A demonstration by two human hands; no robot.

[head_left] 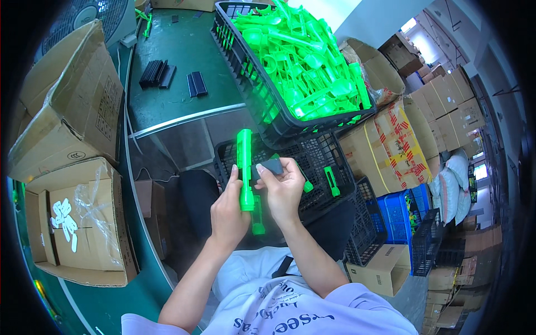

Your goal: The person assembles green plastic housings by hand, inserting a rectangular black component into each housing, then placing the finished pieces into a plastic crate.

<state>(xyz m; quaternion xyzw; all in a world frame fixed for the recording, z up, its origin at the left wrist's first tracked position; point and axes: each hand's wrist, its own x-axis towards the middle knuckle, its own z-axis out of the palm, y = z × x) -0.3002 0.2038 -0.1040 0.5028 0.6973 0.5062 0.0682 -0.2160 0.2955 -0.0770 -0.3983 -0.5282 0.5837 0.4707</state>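
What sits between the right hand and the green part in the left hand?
In the head view, a dark flat piece, held by the right hand close to the green part; contact is unclear.
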